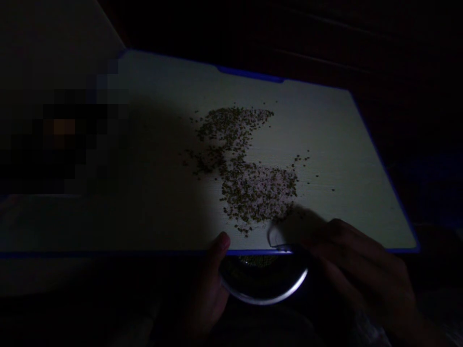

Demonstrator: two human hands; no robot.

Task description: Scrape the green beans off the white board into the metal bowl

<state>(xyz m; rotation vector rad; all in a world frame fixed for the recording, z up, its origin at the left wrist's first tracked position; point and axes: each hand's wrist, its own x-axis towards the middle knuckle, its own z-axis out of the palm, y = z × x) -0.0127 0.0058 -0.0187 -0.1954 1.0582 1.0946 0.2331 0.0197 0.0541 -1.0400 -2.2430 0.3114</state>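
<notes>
A pale board with a blue rim carries a scattered patch of small greenish-brown seeds or pulses. My left hand grips the board's front edge, with its thumb on top and its other fingers mostly hidden below. Near the same edge, my right hand is closed, its fingertips pinched together. From them a thin, curved, see-through outline reaches toward the seeds; I cannot make out what it is. A round metal bowl sits under the front edge, between my hands, with small green grains inside.
The place is very dark, and light falls mainly on the board. A blurred-out patch covers the left side. Beyond the board lies a dark surface with faint lines. A dim pale surface stands at the upper left.
</notes>
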